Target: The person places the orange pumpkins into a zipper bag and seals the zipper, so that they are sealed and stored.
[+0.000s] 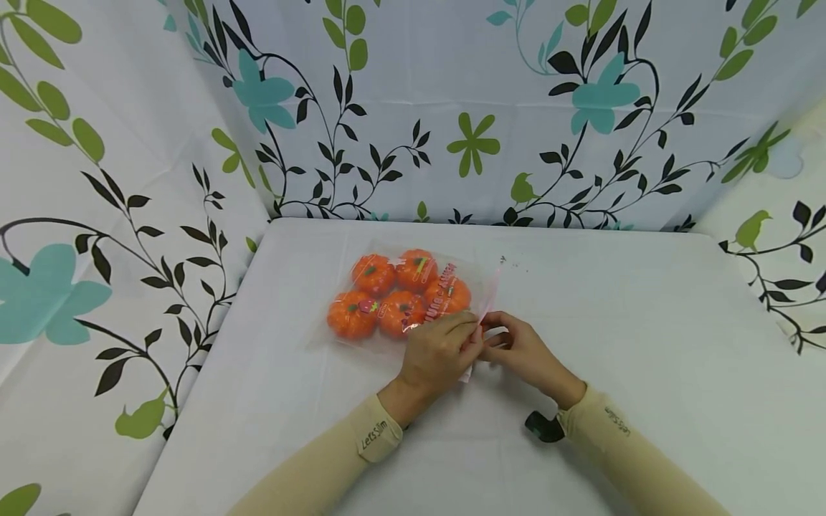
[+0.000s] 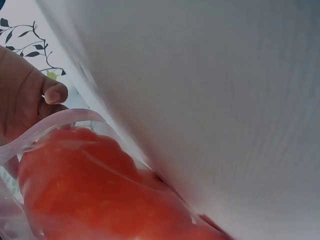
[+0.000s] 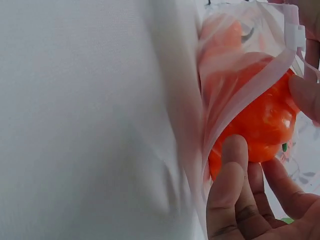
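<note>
A clear plastic zip bag with pink lettering lies on the table, several orange toy pumpkins with green stems inside. Its pale pink zip strip runs along the right end. My left hand pinches the bag at this strip, its back covering the near corner. Just right of it, my right hand has thumb and fingers closed on the same strip, close to the left fingertips. In the right wrist view, a white slider sits on the strip, and the right fingers are bent before a pumpkin.
The white-covered table extends on both sides of the bag. A patterned curtain with leaves and flowers stands behind and around it. A small black device is at the right wrist, below the sleeve cuff.
</note>
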Tool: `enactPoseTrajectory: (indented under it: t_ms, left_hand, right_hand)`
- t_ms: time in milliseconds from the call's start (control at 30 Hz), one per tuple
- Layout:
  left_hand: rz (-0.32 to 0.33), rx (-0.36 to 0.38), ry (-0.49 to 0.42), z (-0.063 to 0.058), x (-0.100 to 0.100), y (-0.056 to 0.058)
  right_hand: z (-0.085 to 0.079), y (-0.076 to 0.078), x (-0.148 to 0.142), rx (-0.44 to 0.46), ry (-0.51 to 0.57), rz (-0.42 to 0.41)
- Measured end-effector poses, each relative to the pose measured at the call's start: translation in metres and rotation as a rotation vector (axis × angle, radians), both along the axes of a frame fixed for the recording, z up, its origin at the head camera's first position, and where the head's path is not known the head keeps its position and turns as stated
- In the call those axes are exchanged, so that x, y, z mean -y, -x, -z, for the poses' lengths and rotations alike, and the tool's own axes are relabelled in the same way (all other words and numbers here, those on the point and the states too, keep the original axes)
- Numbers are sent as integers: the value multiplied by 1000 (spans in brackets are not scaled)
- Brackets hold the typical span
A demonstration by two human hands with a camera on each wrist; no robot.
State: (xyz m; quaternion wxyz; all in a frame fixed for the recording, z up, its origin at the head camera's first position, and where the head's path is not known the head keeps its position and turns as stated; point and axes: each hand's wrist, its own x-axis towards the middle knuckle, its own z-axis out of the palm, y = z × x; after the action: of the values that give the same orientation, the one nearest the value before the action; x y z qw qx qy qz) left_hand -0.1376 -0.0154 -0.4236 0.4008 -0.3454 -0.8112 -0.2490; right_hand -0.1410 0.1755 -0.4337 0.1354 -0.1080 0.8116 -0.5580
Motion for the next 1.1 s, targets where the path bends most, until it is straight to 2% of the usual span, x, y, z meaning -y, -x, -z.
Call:
enactPoseTrajectory:
  t_ms: [300, 533, 767, 967, 1100]
  left_hand:
    - [50, -39, 11, 3, 0, 2]
    - [68, -40, 29, 3, -3, 2]
    - [61, -2, 39, 3, -3, -1]
    - [29, -71, 66, 4, -3, 1]
    - [14, -73, 77, 5, -3, 2]
  right_hand:
    - [9, 6, 16, -66, 10, -4]
    - [10, 10, 27, -238, -146, 48]
    - [16, 13, 32, -351, -233, 84]
    - [15, 15, 37, -448, -290, 75]
    - [16, 17, 37, -425, -284, 85]
